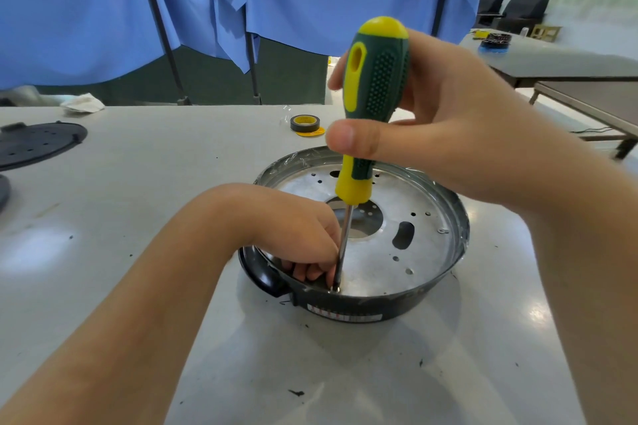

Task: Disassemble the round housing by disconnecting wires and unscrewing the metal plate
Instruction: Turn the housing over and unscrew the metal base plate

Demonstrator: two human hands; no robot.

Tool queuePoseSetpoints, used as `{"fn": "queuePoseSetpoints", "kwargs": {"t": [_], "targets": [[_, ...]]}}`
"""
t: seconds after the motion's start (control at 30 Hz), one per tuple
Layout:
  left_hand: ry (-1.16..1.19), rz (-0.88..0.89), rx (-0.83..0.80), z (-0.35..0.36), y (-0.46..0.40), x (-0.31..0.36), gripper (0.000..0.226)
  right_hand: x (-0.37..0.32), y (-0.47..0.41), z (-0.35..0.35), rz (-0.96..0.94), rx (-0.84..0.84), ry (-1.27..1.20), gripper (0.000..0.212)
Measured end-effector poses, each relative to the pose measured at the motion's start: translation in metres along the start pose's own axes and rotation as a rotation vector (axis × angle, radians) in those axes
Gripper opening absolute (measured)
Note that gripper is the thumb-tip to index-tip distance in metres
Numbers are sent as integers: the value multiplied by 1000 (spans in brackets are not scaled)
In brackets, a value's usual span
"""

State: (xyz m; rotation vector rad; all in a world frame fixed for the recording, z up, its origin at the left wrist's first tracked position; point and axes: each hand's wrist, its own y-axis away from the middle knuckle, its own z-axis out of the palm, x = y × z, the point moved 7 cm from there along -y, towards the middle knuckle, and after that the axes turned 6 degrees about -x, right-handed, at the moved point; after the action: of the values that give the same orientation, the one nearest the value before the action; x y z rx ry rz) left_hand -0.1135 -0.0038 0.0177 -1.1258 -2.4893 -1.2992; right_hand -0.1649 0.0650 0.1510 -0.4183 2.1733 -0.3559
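The left hand's fingers sit low inside the round housing, hemmed by its near wall just in front and the screwdriver shaft touching on their right. Right of the shaft, the metal plate lies open up to the far rim. Outside the housing, bare surface spreads toward the viewer; a tape roll sits well beyond the fingers.

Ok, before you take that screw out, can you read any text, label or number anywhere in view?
Sticker on the round housing's front wall: red and dark print, too blurred to read.
Roll of tape on the table: yellow inner label, print too small to read.
Screwdriver: no text visible.
Metal plate: no markings visible.
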Motion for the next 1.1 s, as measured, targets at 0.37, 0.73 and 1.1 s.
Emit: {"fn": "queuePoseSetpoints", "kwargs": {"t": [0.37,0.73,1.1], "targets": [[0,-2,-14,1,2,2,27,27,1,-15,-39,-86,-179,52],[44,88,41,-11,10,-1,29,26,-3,-13,22,6,35,46],[418,711,347,-52,67,12,33,28,0,-16,13,-37,-90,59]]}}
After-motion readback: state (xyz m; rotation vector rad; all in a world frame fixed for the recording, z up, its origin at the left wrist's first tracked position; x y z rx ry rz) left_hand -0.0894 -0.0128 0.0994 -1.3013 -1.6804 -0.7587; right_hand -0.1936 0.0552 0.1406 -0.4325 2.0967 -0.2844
